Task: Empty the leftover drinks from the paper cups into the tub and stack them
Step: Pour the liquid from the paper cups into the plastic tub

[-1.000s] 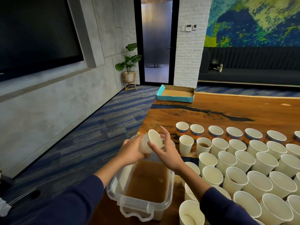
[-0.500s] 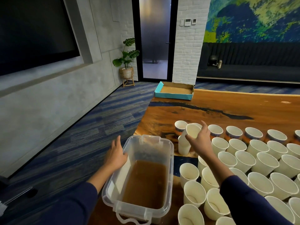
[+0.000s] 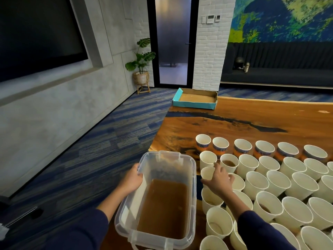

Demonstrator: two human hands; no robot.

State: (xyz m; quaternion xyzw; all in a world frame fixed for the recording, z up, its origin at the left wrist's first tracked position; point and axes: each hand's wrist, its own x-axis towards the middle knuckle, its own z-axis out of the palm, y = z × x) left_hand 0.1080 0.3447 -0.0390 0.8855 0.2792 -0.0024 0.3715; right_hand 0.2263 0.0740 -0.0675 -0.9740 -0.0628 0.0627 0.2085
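The right hand (image 3: 219, 181) has dropped from the back rows to grasp a cup (image 3: 207, 173) at frame centre; the left hand (image 3: 132, 179) now grips the tub (image 3: 193, 195) rim. Next pour begins.

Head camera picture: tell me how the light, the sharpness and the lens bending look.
Head view: dim, warm indoor light, the brightest patch being the frosted glass door. Head view: the wide lens bows the wall lines at left and leans the outer paper cups outward. Head view: the mural is smeared, and the tub and right hand are a little soft, as is the left hand.
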